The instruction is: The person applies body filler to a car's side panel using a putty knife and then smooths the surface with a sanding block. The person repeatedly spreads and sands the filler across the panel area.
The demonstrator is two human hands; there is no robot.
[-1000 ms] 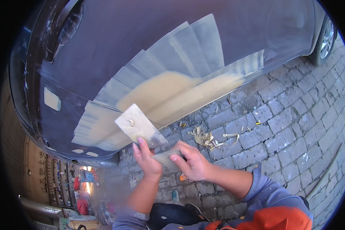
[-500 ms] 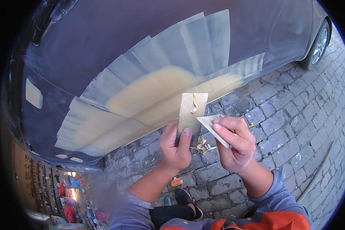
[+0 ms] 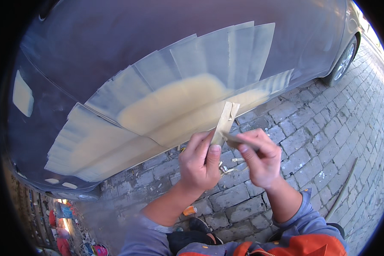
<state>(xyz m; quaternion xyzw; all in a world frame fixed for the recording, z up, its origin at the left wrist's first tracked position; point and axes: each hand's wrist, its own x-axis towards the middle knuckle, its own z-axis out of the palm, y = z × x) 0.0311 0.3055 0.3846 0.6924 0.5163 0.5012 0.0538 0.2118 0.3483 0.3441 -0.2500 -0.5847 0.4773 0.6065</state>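
My left hand (image 3: pixel 197 168) is closed round the lower end of a flat, cream-coloured putty board (image 3: pixel 224 120), thumb on its face. A small ridge of putty sits near the board's far end. Between the fingers and thumb of my right hand (image 3: pixel 263 158) is a putty spreader (image 3: pixel 240 140), slightly blurred. Its edge is at the middle of the board, seemingly touching it. Beyond both hands stands a dark car (image 3: pixel 132 32), its lower side covered with a beige filler patch (image 3: pixel 170 104) edged by overlapping pale strokes.
Grey paving bricks (image 3: pixel 303 141) lie below, with scraps of tape or paper (image 3: pixel 228 170) under my hands. An orange can-like object (image 3: pixel 190 210) lies near my shoe (image 3: pixel 199 225). A long hose or rod (image 3: pixel 343 190) is at right; clutter (image 3: pixel 64 230) fills the lower left.
The putty board has turned and now shows narrower. My right hand has tilted the spreader and brought it against the board. The view has shifted a little over the car.
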